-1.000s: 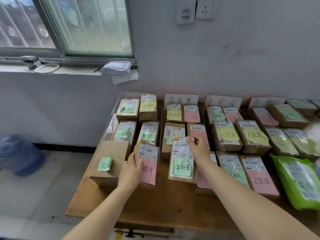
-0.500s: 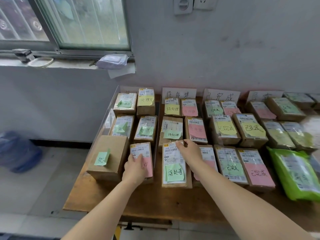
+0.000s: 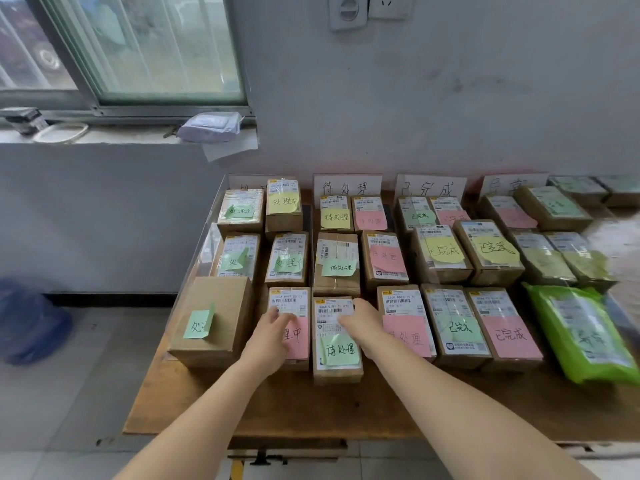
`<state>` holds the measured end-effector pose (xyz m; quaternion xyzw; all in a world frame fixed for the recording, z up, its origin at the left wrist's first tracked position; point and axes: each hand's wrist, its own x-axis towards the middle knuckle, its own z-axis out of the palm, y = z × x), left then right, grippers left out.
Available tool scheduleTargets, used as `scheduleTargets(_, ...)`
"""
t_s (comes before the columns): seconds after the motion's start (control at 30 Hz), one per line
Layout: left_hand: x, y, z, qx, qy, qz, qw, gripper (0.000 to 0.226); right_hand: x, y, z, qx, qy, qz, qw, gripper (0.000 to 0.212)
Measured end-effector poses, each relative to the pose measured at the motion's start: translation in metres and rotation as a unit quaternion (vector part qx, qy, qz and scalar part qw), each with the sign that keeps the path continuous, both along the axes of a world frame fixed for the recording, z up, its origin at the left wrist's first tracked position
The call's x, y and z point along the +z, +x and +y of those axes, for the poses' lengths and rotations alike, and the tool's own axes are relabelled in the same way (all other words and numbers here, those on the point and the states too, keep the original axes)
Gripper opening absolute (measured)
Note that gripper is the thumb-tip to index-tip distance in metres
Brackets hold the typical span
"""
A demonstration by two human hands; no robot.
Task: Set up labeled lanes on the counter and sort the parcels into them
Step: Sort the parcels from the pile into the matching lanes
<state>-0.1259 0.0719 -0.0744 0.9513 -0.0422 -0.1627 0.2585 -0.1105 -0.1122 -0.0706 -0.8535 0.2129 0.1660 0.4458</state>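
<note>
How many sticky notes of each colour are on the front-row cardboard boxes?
Green notes: 3
Pink notes: 3
Total: 6

One head-worn view, wide-angle and set above the near edge of the desk [image 3: 346, 410], looks forward and down toward the wall [image 3: 450, 98]. It sits close: labels on the nearest parcels [image 3: 337, 341] can be read, and both forearms [image 3: 194, 420] enter from 6 o'clock. The desk fills centre to 4 o'clock, with the window [image 3: 156, 46] at 11 o'clock, the floor [image 3: 69, 393] at 8 o'clock and a socket [image 3: 389, 5] at 12 o'clock — the 3 o'clock edge is blurred.
</note>
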Motion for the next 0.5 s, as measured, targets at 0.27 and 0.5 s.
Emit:
scheduleTargets(0.27, 0.003, -0.004, -0.001, -0.012, 0.058, -0.039, 0.997, 0.048, 0.005, -0.003, -0.004, 0.073, -0.15, -0.025, 0.986, 0.032)
scheduleTargets(0.5, 0.036, 0.017, -0.003, -0.028, 0.046, -0.12, 0.991, 0.036, 0.029, -0.012, -0.019, 0.159, -0.216, -0.106, 0.957, 0.037)
